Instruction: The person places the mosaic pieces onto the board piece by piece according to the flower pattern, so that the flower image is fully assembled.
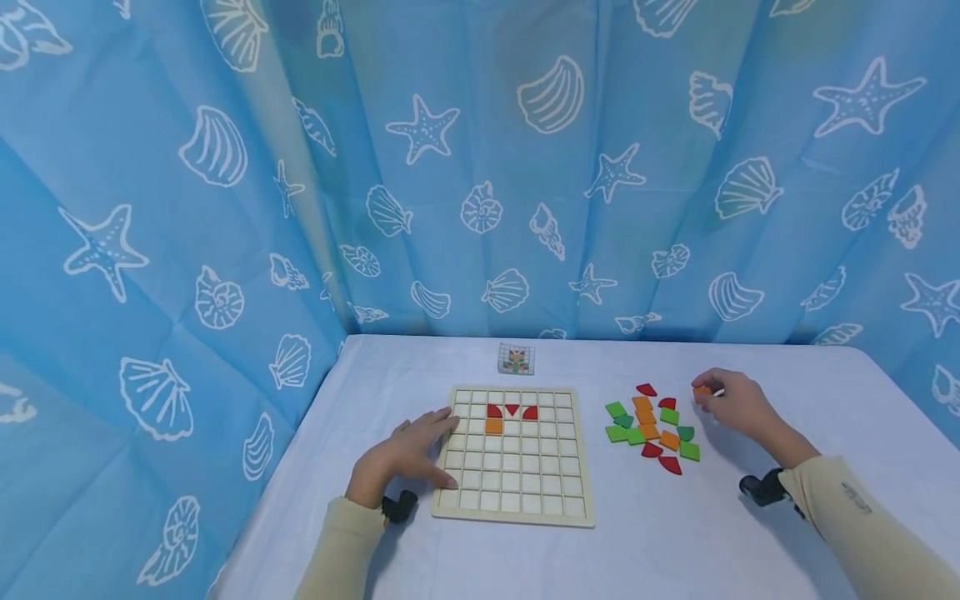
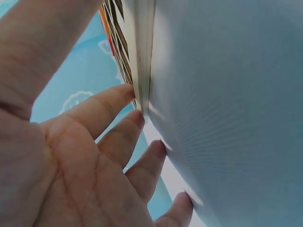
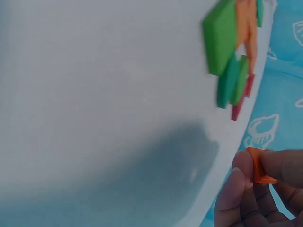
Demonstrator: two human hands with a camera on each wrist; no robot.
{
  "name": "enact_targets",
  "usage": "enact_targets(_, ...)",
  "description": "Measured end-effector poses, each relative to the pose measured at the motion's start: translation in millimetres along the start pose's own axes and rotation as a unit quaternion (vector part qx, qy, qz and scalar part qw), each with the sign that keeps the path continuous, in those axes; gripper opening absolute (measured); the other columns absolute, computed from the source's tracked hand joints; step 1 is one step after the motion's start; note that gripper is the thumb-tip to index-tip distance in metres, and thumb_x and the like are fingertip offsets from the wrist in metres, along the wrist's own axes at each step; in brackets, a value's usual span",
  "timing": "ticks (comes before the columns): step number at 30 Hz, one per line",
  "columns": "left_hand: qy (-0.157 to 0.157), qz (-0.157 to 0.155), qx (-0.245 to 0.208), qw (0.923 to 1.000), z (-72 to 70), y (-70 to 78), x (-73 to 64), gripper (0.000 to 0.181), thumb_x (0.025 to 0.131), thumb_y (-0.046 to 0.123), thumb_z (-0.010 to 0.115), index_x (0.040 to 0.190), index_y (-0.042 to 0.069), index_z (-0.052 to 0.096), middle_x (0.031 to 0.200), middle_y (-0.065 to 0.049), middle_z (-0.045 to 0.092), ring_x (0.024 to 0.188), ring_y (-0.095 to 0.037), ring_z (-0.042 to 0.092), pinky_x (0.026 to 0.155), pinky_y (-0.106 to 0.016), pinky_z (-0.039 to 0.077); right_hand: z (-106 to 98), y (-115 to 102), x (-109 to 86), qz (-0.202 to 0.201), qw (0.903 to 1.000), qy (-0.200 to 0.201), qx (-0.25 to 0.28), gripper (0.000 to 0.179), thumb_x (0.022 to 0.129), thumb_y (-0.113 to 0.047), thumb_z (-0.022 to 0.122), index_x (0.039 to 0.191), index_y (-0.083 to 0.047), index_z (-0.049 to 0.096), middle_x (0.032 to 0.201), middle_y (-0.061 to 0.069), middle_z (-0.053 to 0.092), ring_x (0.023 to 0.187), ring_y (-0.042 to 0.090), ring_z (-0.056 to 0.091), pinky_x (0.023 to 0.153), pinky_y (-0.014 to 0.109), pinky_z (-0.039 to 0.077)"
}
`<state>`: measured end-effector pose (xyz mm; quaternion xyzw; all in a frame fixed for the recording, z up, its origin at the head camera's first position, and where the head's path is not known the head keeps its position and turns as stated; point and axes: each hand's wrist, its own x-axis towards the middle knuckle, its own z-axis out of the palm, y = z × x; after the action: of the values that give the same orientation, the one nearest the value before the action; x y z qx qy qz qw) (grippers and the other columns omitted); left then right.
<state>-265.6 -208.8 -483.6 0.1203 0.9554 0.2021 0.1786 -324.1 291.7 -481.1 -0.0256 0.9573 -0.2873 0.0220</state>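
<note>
My right hand (image 1: 738, 407) pinches an orange tile (image 3: 259, 166) between thumb and fingertips, just right of a loose cluster of tiles. At the left rim of a square wooden grid board (image 1: 517, 520), my left hand (image 1: 401, 454) is spread, thumb and fingertips touching the edge. In the left wrist view its fingers reach along the board's side (image 2: 144, 52). Near the top of the grid lie two red quarter-round tiles (image 1: 530, 412) with a red triangle tile (image 1: 512, 409) between them. An orange square tile (image 1: 493, 426) sits below the left red one.
The cluster right of the board holds several green squares (image 1: 689, 451), orange squares (image 1: 669, 440), red pieces (image 1: 671, 465) and dark green pieces (image 1: 686, 433). Behind the board lies a small pattern card (image 1: 516, 359). A blue shell-print curtain (image 1: 480, 250) hangs around the white table (image 1: 637, 533).
</note>
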Motion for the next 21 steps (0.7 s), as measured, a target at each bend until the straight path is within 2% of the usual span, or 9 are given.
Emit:
enact_targets(8,0.0,-0.004,-0.004,1.0,-0.7,-0.4,-0.3,0.102,0.07,0.04,0.089,0.154,0.02,0.036,0.164,-0.002,0.026,0.153,-0.028,0.02,0.123,-0.059,0.013,-2.0,-18.5,7.9,-0.032,0.9993,0.017,0.008,0.03,0.095,-0.011,0.063,0.12,0.004,0.057,0.105,0.023,0.064,0.09,0.03,0.063,0.076,0.042,0.06)
enact_targets(14,0.0,-0.011,-0.003,0.9999,1.0,-1.1,2.2,0.102,0.069,0.041,0.089,0.154,0.021,0.036,0.164,-0.002,0.026,0.153,-0.028,0.019,0.123,-0.059,0.013,-1.7,-37.7,14.0,-0.059,0.9977,0.03,-0.016,0.028,0.094,-0.01,0.062,0.12,0.003,0.061,0.104,0.02,0.066,0.091,0.031,0.06,0.08,0.046,0.059)
enact_targets(21,-0.004,-0.012,-0.002,0.9999,0.4,0.0,1.6,0.103,0.069,0.041,0.089,0.154,0.021,0.036,0.165,-0.002,0.025,0.153,-0.028,0.018,0.123,-0.059,0.012,-0.2,-55.8,17.4,-0.097,0.9948,0.012,-0.029,0.026,0.094,-0.004,0.059,0.119,0.003,0.064,0.098,0.017,0.066,0.084,0.026,0.056,0.073,0.038,0.057)
